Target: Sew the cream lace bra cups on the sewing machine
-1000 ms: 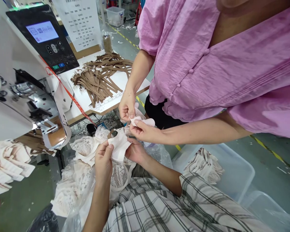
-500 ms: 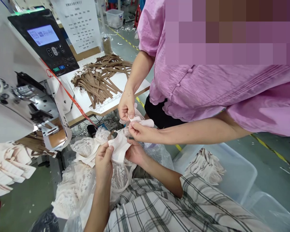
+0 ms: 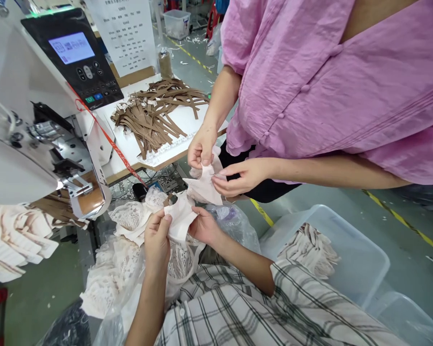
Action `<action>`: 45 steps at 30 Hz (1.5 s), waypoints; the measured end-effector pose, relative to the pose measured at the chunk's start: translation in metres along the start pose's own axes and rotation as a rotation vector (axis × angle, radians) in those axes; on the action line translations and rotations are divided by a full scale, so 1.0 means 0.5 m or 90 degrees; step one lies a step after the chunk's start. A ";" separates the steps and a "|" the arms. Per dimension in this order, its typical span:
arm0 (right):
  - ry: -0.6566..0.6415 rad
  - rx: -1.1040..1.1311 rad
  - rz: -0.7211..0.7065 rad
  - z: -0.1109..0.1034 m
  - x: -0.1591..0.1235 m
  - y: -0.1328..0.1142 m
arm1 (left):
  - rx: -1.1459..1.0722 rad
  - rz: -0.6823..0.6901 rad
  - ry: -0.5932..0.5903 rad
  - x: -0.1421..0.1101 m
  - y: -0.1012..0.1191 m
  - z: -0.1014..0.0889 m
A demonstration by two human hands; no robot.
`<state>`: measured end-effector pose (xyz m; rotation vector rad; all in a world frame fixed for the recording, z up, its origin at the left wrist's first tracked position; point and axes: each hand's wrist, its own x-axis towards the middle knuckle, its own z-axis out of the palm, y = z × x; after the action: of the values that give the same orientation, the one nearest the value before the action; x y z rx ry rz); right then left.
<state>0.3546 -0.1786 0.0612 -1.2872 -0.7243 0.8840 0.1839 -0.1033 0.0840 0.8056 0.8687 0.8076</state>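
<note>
Between my two hands a pale pink bra (image 3: 180, 218) is stretched out, its lace cup hanging down towards my lap. My left hand (image 3: 158, 233) pinches the left edge of its smooth fabric panel, thumb on top. On the other side my right hand (image 3: 205, 226) grips the panel's right edge, with the fingers partly behind the cloth. Just beyond, a co-worker's hands (image 3: 220, 166) handle another pale fabric piece (image 3: 205, 187). More lace bras (image 3: 108, 269) lie heaped in clear plastic at my left.
A sewing machine (image 3: 82, 187) with a control panel (image 3: 72, 57) stands at the left. Brown straps (image 3: 147, 120) lie on the white table (image 3: 111, 166). A clear plastic bin (image 3: 364, 250) at the right holds folded pale pieces (image 3: 310, 252). The co-worker in a pink top (image 3: 310, 96) stands close ahead.
The co-worker's hands have drawn apart and shifted right, and their fabric piece now hangs open. My hands keep the bra in almost the same place. The view has shifted slightly.
</note>
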 end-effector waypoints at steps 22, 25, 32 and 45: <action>0.026 0.366 0.343 0.063 -0.036 0.152 | 0.005 0.024 -0.022 -0.008 0.015 0.001; 0.020 0.333 0.333 0.057 -0.041 0.146 | -0.005 0.022 -0.015 -0.012 0.021 -0.003; -0.027 0.319 0.322 0.065 -0.053 0.143 | -0.009 0.013 -0.010 -0.020 0.032 -0.013; -0.380 0.117 0.398 0.043 -0.083 0.075 | -0.020 0.008 0.013 -0.017 0.035 -0.032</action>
<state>0.3102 -0.2020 0.0285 -1.0943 -0.6749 1.8494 0.1617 -0.0983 0.0950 0.7767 0.8673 0.8400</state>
